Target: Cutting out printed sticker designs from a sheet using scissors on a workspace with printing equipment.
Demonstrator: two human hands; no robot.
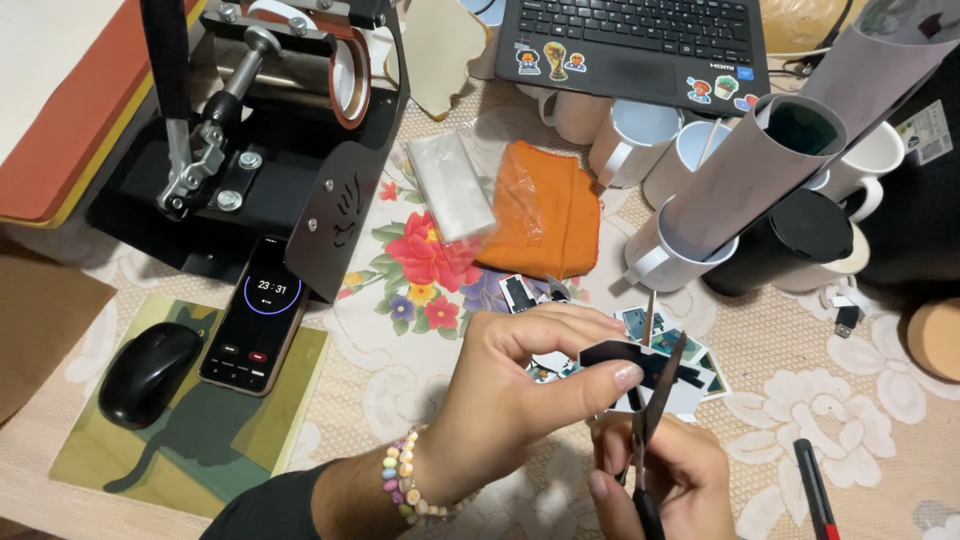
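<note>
The left hand (520, 385) pinched a dark cutout (625, 358) between thumb and fingers, near the table's (860, 400) front edge. The right hand (665, 480) gripped scissors (655, 400), blades parted around the cutout's edge (a beaded bracelet (405, 480) sat on the left wrist). More cutouts (690, 375) lay just beneath. Farther back lay an orange cloth (540, 215), with mugs (640, 140) toward the far right. A phone (253, 315) and mouse (148, 372) rested at the left, before a black press (290, 110).
</note>
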